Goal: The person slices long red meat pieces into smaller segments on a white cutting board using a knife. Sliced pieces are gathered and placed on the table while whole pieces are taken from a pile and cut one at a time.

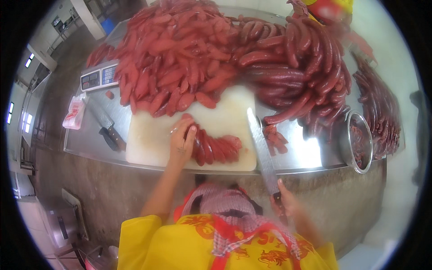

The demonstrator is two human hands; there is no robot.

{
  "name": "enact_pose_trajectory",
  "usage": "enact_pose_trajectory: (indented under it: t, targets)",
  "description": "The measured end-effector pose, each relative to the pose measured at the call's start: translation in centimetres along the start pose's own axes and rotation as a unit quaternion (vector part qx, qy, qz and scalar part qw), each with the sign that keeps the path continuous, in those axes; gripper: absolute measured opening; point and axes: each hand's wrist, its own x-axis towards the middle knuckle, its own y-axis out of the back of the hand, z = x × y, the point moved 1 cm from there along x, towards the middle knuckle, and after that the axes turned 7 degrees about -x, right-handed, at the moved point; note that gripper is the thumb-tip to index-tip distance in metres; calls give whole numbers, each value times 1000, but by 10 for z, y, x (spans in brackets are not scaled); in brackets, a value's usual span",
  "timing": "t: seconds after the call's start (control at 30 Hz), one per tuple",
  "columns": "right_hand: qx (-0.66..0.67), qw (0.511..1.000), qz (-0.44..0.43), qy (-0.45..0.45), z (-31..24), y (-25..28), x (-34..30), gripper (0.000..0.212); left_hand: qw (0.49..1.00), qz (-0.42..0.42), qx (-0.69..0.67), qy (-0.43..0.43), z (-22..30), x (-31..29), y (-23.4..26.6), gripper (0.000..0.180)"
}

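On the white cutting board (148, 135) lies a row of slanted, dark red sausage slices (216, 148), overlapping like a fan. My left hand (181, 141) is closed on the left end of this row, thumb and fingers against the top slices. In my right hand (285, 204) is the handle of a long knife (262, 150). Its broad blade points away from me, along the right edge of the board and apart from the slices. A big heap of cut sausage slices (175, 49) rises behind the board and spills onto its far edge.
Whole sausages (297, 67) are piled at the back right, with more strands (375, 108) farther right. A metal bowl (360, 141) with scraps stands near the right edge. Left of the board are other knives (108, 130), a white packet (74, 112) and a scale (99, 77).
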Motion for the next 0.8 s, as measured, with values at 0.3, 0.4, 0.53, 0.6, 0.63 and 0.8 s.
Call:
enact_pose_trajectory:
  t: [0.3,0.4,0.53,0.6,0.63,0.8]
  targets:
    - [-187,975,-122,18,-33,-37,14,79,984,112,124,53,57,-50,-52,91]
    - [-231,965,-119,46,-67,-57,16,78,987,126,95,35,44,-35,-56,99]
    - [-261,957,-106,63,-119,-80,7,80,989,138,32,-33,33,18,-29,90]
    - [-281,949,-81,115,-154,-94,5,79,985,143,21,-91,37,56,-12,87]
    - [-298,946,-49,116,-170,-102,3,79,983,140,14,-120,40,81,-2,87]
    - [-223,930,-82,280,-309,-161,-5,78,938,227,24,-260,51,250,49,76]
